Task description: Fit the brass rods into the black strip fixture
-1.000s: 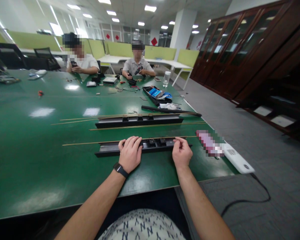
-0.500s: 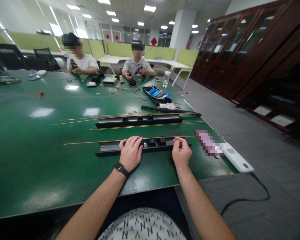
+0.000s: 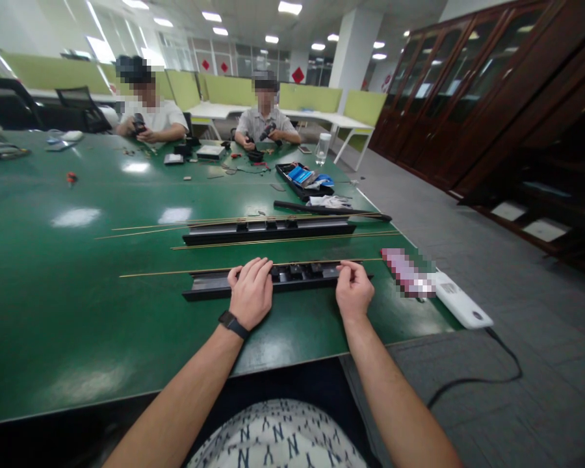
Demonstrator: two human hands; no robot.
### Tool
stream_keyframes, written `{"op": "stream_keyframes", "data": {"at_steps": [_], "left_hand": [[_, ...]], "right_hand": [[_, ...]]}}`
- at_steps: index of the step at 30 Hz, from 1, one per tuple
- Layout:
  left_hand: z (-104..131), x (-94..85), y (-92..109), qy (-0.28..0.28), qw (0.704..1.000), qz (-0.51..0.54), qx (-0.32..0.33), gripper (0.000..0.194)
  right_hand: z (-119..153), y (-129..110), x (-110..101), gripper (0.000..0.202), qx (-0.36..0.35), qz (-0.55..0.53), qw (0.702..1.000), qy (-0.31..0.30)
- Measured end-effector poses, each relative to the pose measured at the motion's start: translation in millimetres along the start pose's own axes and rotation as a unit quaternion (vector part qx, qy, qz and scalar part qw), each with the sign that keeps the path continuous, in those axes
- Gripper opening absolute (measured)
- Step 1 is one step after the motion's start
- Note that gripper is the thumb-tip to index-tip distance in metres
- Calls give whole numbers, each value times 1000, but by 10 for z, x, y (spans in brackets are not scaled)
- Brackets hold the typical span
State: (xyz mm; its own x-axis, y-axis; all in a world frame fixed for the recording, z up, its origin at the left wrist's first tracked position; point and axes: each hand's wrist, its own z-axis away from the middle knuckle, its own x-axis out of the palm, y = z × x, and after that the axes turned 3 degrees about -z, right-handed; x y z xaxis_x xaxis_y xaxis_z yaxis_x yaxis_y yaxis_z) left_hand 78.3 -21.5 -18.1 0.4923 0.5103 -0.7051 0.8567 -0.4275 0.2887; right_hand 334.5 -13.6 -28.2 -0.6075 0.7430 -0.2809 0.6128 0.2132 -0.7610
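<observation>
Nearest me on the table lies a long black channel (image 3: pixel 209 286) with a grey inner face and several small black blocks (image 3: pixel 295 270) inside. Along its far edge runs a thin brass-coloured rod (image 3: pixel 156 273), sticking out well past the left end. My left hand (image 3: pixel 251 292), with a dark watch on the wrist, is curled over the channel left of the blocks; its fingertips are partly hidden. At the channel's right part my right hand (image 3: pixel 355 289) is closed, thumb and forefinger pinched on the rod.
A second black channel (image 3: pixel 268 232) with thin rods lies parallel behind. Farther back are a black tube (image 3: pixel 331 210), white gloves (image 3: pixel 330 202) and a black tray (image 3: pixel 285 170). At right lie a pink-red item (image 3: pixel 402 270) and a corded white power strip (image 3: pixel 461 302). Two people sit opposite.
The view has tilted and shifted slightly. My left hand stays over the channel and my right hand keeps its pinch at the right part, both nearly still.
</observation>
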Motion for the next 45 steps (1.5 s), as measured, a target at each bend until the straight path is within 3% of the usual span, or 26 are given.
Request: {"op": "stream_keyframes", "data": {"at_steps": [13, 28, 45], "left_hand": [[21, 31, -114, 43, 996, -39, -64, 48], [28, 36, -166, 74, 990, -51, -111, 44], [-6, -59, 31, 75, 994, -48, -64, 18]], "right_hand": [[-11, -33, -5, 28, 3, 1, 1000, -1], [-8, -23, -1, 28, 1, 0, 1000, -1], [-11, -13, -4, 28, 6, -4, 1000, -4]]}}
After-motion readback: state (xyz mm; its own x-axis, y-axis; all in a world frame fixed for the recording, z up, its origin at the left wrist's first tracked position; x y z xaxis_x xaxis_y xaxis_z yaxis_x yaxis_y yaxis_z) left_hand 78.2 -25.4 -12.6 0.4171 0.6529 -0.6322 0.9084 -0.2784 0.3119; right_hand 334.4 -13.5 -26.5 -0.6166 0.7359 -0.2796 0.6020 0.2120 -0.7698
